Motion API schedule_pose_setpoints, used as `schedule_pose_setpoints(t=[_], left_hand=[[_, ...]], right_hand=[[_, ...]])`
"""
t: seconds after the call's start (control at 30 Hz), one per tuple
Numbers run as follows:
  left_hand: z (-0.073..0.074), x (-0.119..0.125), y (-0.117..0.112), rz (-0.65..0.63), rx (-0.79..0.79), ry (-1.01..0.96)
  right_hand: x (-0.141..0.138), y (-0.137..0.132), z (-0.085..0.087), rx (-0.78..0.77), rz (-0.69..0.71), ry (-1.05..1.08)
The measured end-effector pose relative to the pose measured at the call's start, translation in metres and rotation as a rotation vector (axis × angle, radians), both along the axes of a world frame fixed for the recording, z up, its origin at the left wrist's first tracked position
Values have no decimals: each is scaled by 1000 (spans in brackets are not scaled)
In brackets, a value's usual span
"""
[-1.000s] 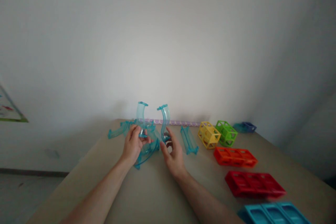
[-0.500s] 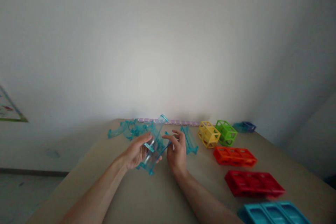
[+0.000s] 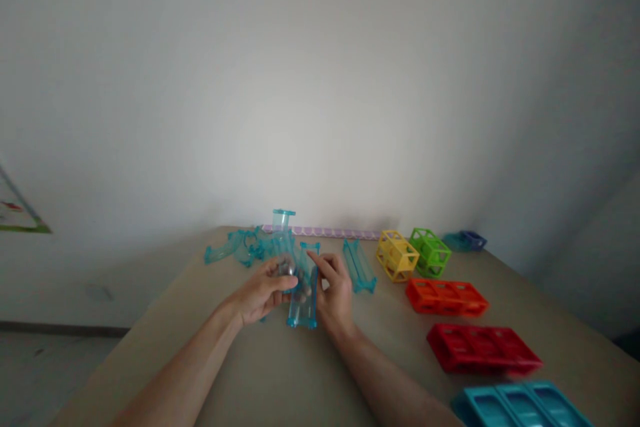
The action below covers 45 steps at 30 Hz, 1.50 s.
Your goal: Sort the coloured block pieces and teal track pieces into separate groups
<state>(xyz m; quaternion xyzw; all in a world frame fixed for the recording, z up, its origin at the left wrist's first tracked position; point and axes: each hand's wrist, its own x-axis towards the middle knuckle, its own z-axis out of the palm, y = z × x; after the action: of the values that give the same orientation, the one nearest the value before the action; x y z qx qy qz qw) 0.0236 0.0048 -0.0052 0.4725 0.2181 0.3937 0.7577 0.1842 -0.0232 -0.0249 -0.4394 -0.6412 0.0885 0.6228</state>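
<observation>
translucent teal track piece (image 3: 303,297), smooth curved plastic, pinched by left hand (image 3: 261,292) and right hand (image 3: 334,290) fingertips.

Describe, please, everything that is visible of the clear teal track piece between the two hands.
The track piece is a straight, open channel of see-through teal plastic, with raised side walls and a thicker rim at each end. It points away from the person, with its near end close to the table. The left hand meets its left side with the fingertips, and the right hand lies against its right side. Blur hides how firm either grip is.
</observation>
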Motion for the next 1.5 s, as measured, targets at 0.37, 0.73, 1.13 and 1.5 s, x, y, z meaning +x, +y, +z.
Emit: schedule_pose_setpoints(t=[0.37, 0.73, 1.13, 1.5], left_hand=[[-4, 7, 5, 177, 55, -61], [-2, 11, 3, 143, 151, -20], [-7, 15, 1, 233, 286, 197], [-6, 12, 10, 483, 567, 258]], right_hand=[[-2, -1, -1, -364, 378, 528], [-3, 6, -6, -222, 134, 661], [-4, 3, -8, -75, 81, 332], [-11, -10, 1, -66, 180, 102]])
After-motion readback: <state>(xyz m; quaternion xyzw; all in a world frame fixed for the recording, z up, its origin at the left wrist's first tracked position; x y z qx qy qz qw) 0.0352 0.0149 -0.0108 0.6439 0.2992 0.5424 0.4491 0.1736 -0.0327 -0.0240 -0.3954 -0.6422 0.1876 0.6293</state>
